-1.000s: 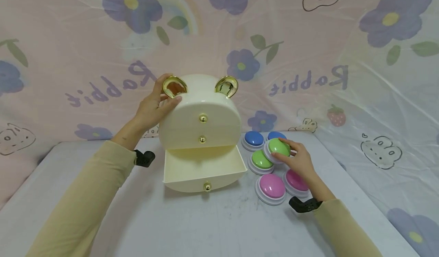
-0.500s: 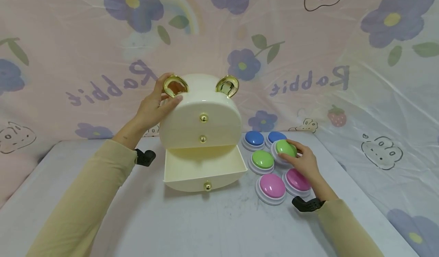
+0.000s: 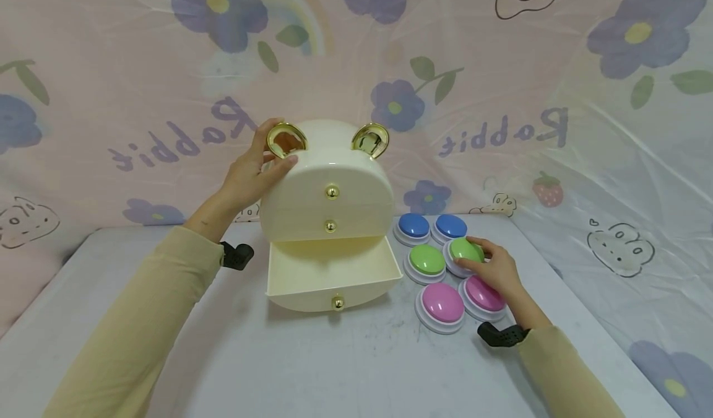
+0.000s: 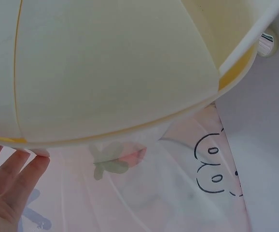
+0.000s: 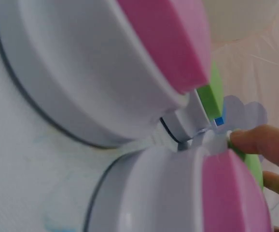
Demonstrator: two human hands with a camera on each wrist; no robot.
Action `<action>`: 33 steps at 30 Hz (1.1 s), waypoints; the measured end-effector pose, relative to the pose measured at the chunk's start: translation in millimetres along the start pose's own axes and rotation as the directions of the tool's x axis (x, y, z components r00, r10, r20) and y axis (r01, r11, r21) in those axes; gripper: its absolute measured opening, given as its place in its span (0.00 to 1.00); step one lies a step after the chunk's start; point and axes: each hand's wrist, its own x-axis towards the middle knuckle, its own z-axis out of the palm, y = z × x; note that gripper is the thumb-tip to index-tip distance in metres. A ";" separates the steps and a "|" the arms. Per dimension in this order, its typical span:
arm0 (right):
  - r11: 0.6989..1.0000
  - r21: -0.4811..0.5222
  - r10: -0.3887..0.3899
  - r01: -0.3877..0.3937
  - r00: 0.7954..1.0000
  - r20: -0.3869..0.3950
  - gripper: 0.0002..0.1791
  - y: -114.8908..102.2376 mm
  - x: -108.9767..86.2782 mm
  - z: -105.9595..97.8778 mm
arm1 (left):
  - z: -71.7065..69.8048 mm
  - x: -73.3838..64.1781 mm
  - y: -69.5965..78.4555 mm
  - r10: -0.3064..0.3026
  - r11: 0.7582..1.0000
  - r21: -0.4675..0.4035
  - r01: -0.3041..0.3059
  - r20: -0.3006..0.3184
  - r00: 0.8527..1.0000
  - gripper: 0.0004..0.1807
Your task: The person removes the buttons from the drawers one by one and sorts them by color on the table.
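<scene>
A cream drawer box (image 3: 356, 210) with gold ears and gold knobs stands mid-table. Its bottom drawer (image 3: 306, 300) is pulled out and holds nothing. My left hand (image 3: 245, 173) grips the box by its left ear (image 3: 286, 140), thumb in front and fingers behind. In the left wrist view those fingertips (image 4: 40, 162) meet the cream wall's edge. To the right of the box, my right hand (image 3: 501, 269) pinches a green push button (image 3: 465, 249) with a white base, thumb on the near side. This button is low among the others, right beside a second green button (image 3: 426, 259).
Two blue buttons (image 3: 414, 225) sit behind the green ones, and two pink buttons (image 3: 442, 302) in front, under my right wrist. Black wrist cameras (image 3: 501, 334) stick out from both cuffs. A patterned cloth (image 3: 473, 65) hangs behind the white table (image 3: 356, 368).
My right hand has moved the green button rightward and down, off its spot overlapping the other green one, into the right-hand row. The left hand keeps its grip on the ear.
</scene>
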 end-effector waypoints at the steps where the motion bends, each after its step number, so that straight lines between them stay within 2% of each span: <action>1: 1.000 -0.005 0.009 -0.009 1.000 0.005 0.43 0.3 0.0 -0.4 | 0.0 0.1 0.0 -0.001 1.000 -0.003 0.001 0.001 1.000 0.38; 8: 0.998 -0.060 0.013 -0.010 0.999 0.043 0.43 2.3 1.8 -0.9 | 0.2 0.8 -1.0 -0.002 1.000 -0.001 0.002 -0.003 1.000 0.39; 20: 0.997 -0.080 0.013 -0.007 0.997 0.074 0.43 -9.2 0.2 0.5 | 0.9 -0.6 -3.1 0.004 1.000 0.004 -0.004 -0.005 1.000 0.39; 26: 0.996 -0.004 -0.085 0.085 0.996 -0.032 0.40 -20.0 -4.3 4.4 | 1.4 0.4 -4.2 0.007 1.000 0.004 -0.007 -0.004 1.000 0.39; 29: 0.987 0.063 -0.142 0.148 0.986 -0.089 0.35 -28.9 -8.4 8.5 | 1.4 0.3 -3.2 0.002 1.000 0.004 -0.002 -0.008 1.000 0.39; 33: 0.964 0.175 -0.178 0.201 0.974 -0.141 0.30 -43.0 -16.3 15.9 | 0.9 0.7 -2.2 0.002 1.000 0.011 -0.002 -0.011 1.000 0.39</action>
